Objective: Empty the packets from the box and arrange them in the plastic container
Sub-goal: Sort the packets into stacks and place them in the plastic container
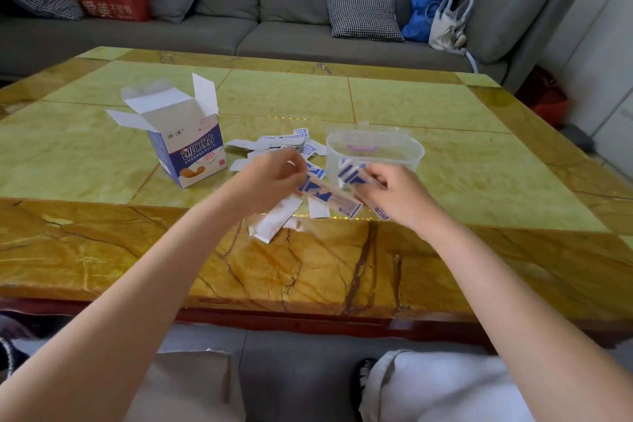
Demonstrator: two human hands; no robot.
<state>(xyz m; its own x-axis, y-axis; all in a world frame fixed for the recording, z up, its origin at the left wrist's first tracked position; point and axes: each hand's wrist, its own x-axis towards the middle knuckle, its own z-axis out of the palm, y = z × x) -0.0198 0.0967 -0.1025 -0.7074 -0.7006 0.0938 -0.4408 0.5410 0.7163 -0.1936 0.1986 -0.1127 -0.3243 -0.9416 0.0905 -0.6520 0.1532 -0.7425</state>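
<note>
Both hands hold one bundle of packets [330, 195] above the table [102, 243]. The left hand [270, 175] pinches the bundle's far end in a narrow grip; the right hand [394, 193] curls round its near end. Just beyond the right grip stands the clear container [375, 151], some packets showing through its wall. Loose packets [284, 144] lie beyond and beneath the left grip. Well left of that grip the box [186, 144] stands upright, flaps open.
</note>
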